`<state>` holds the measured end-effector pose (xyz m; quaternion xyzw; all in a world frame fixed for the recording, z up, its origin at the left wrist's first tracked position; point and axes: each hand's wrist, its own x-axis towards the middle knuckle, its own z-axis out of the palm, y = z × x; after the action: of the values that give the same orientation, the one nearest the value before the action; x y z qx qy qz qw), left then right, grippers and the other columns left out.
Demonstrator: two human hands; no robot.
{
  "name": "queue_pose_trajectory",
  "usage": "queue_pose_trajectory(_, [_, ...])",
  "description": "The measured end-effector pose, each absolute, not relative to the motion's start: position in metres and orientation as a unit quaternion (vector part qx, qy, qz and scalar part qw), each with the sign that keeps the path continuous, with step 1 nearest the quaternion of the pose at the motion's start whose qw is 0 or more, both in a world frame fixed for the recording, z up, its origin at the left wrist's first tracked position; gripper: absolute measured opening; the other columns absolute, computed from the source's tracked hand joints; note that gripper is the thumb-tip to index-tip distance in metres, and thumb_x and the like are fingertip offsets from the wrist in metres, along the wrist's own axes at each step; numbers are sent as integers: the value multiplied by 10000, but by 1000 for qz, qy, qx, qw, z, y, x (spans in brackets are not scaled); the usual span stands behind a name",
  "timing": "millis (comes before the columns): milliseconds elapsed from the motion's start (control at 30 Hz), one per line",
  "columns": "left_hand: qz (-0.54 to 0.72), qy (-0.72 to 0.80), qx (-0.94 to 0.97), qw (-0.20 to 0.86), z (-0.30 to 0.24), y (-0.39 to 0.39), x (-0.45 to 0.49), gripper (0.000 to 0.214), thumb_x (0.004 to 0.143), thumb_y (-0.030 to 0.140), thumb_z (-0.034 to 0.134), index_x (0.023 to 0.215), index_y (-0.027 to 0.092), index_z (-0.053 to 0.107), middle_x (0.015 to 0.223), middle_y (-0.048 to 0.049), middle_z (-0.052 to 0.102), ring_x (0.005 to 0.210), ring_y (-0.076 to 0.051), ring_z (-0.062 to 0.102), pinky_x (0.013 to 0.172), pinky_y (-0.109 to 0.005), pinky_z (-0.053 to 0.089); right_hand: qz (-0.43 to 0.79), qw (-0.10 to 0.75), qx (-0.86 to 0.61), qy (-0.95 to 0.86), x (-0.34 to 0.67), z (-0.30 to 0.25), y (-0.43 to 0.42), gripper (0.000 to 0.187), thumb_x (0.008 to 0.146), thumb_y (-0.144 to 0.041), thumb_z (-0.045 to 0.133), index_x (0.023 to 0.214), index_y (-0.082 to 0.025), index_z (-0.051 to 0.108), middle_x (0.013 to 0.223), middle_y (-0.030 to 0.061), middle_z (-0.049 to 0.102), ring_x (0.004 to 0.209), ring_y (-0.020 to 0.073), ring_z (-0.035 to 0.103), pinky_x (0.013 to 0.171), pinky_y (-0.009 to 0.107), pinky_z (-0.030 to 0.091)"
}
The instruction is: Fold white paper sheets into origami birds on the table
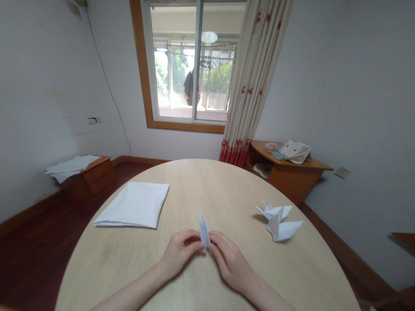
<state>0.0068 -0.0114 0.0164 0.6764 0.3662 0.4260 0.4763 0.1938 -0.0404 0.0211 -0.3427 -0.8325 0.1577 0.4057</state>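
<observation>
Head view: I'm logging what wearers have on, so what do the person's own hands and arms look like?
The left hand and right hand are bare: no gloves, and no rings that I can make out. Both forearms are uncovered down to the picture's lower edge, with no sleeve, watch or bracelet in view.

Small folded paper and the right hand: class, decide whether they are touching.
Touching. The head view shows fingertips of the right hand pinching the lower edge of the small folded paper.

Paper stack (132,205) left, origami figures (279,221) right; open tabletop (207,181) between.
</observation>
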Motion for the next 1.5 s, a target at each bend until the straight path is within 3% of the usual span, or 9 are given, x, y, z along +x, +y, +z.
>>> queue_pose_trajectory(267, [415,389,717,403,19,-13,4,139,805,300,645,840,209,745,831,-39,705,806,-194,616,767,-280,439,226,412,-343,-813,195,20,-40,230,871,-177,575,1099,-200,556,1065,90,635,964,201,613,841,325,514])
queue_pose_trajectory(433, [412,370,744,375,20,-12,4,197,856,342,592,833,204,730,832,-51,662,833,-204,580,777,-296,423,208,421,-357,-807,194,20,-40,161,895,-180,533,1051,-204,564,1029,82,642,941,191,620,831,317,515])
queue_pose_trajectory(567, [431,375,726,382,18,-11,3,249,859,399,586,858,199,735,1018,-93,610,947,-227,569,819,-316,449,200,431,-357,-804,194,22,-39,157,906,-190,492,1043,-199,568,1006,92,648,898,190,619,797,317,522])
queue_pose_trajectory(733, [421,344,713,442,18,-10,3,311,908,416,510,899,193,726,1180,-105,633,1127,-253,553,1024,-378,369,202,442,-358,-797,193,21,-37,186,910,-184,457,1023,-193,605,989,97,667,931,195,629,830,321,523])
queue_pose_trajectory(900, [408,337,709,465,16,-11,5,309,925,402,485,956,171,687,979,-83,711,928,-221,637,889,-339,461,215,442,-367,-790,192,20,-37,171,905,-209,480,991,-198,627,967,82,675,898,187,638,801,304,526])
queue_pose_trajectory(1000, [429,344,691,469,15,-10,6,280,891,398,550,1011,160,634,973,-83,691,905,-208,641,832,-312,481,231,438,-375,-784,192,22,-37,169,927,-253,475,960,-193,630,937,77,663,882,186,630,790,303,516])
queue_pose_trajectory(1100, [443,352,669,482,14,-10,6,380,835,411,622,1114,159,572,928,-68,672,803,-185,639,755,-292,496,249,428,-380,-781,193,23,-37,201,952,-303,460,927,-191,624,914,69,652,866,182,619,782,304,503])
queue_pose_trajectory(1333, [415,380,665,492,15,-11,7,332,797,462,643,858,137,659,775,-49,679,698,-168,602,658,-257,458,228,419,-403,-781,195,20,-35,322,985,-344,408,759,-193,581,762,30,618,709,152,583,665,266,482])
queue_pose_trajectory(1500, [409,393,662,491,13,-9,6,361,800,500,618,795,142,666,697,-20,654,624,-146,566,599,-236,423,251,438,-380,-775,193,21,-35,241,964,-341,456,888,-196,633,899,64,655,850,175,616,753,292,500])
